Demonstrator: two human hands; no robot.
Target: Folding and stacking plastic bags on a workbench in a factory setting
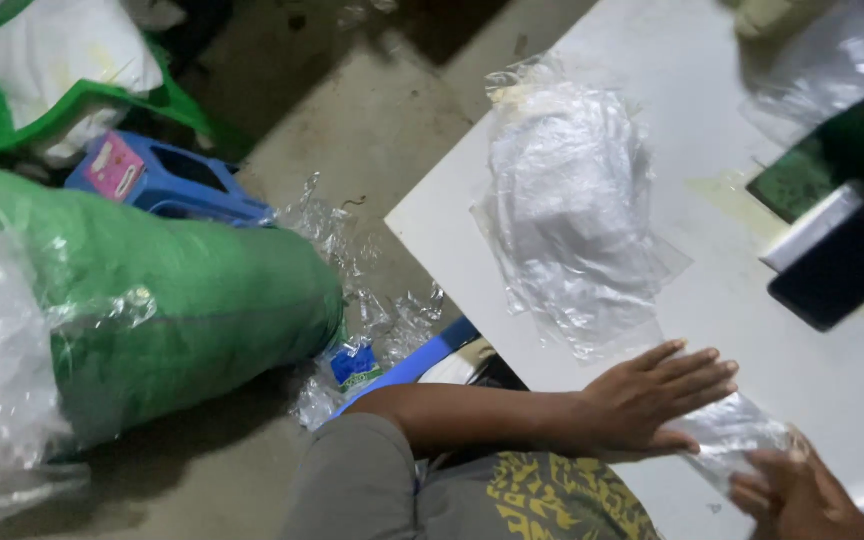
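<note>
Where frame cuts right hand (797,495), clear bag (727,432) blurs beneath left hand (652,398).

A small clear plastic bag (727,435) lies flat on the white tabletop (812,370), near its front edge. It is thin, shiny and crinkly. The left hand (647,400) presses on one end, and the right hand (797,495) touches the other.
</note>
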